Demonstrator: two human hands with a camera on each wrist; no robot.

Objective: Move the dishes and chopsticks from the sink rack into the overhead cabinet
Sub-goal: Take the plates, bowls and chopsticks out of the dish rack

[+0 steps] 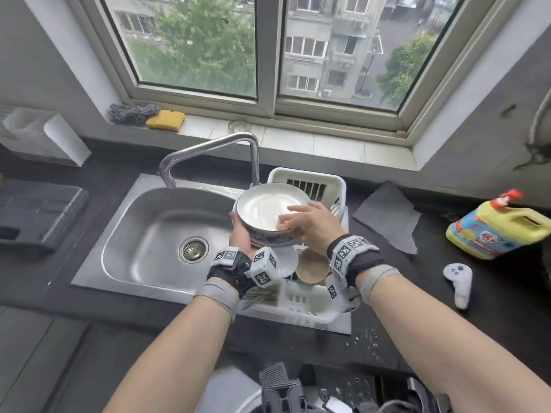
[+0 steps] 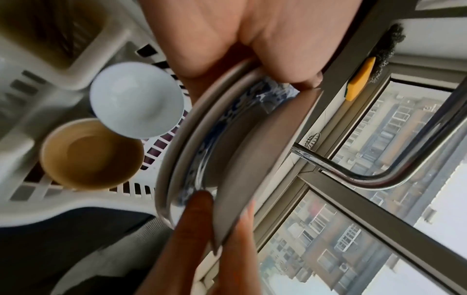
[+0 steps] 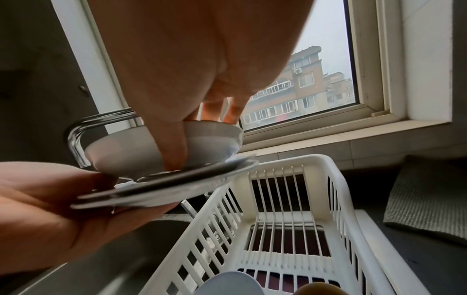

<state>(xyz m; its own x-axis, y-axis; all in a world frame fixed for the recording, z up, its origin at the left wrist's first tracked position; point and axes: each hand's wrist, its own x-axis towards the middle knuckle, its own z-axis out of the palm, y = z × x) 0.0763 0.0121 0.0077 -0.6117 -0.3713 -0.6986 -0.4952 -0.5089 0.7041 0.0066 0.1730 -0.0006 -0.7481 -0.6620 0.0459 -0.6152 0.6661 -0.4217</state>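
Both hands are clamped on the stacked dishes, left hand (image 1: 240, 234) cradling beneath, right hand (image 1: 308, 223) pinching the bowl (image 1: 268, 208) rim at four o'clock, steadying it above the rack (image 1: 310, 308).

left hand (image 1: 240, 234) under stacked dishes (image 1: 269, 214) | right hand (image 1: 310, 223) gripping rim

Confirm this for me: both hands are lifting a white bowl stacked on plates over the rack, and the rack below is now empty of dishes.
Not empty. The left hand and right hand do hold the white bowl on plates above the rack, but the left wrist view shows a small white bowl and a tan bowl lying in it.
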